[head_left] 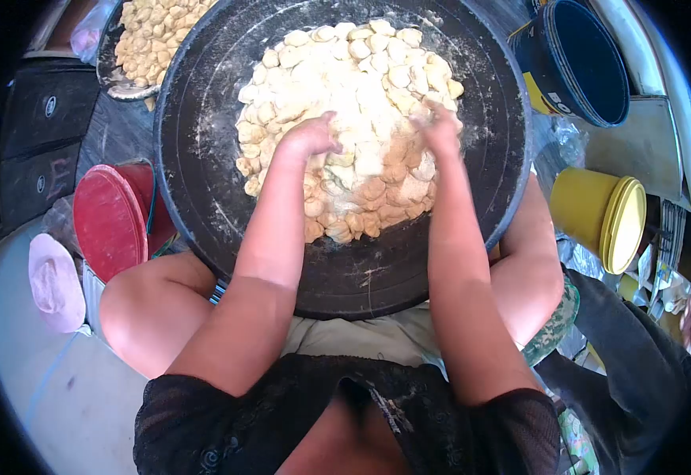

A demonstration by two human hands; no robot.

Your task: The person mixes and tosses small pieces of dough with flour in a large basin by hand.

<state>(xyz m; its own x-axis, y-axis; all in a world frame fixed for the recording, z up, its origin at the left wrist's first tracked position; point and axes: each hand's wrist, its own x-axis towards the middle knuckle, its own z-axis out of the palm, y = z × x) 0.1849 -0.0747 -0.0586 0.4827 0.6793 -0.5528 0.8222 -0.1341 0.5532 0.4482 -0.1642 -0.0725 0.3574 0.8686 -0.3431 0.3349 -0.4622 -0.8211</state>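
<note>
A wide round black tub [211, 170] lies across my lap. Inside it, a heap of pale, flour-dusted lumps [377, 59] fills the middle, browner toward the near side. My left hand [314, 136] is on the left part of the heap, its fingers apart and pointing inward, with nothing gripped. On the right part, my right hand [438, 127] touches the lumps with spread fingers, slightly blurred. Between the hands the lumps are covered in white powder.
At the upper left stands a tray of more lumps [149, 39]. A red bucket [112, 218] and pink hat-like item [56, 283] are on the left. On the right are a dark bucket [535, 55] and a yellow bucket [587, 207].
</note>
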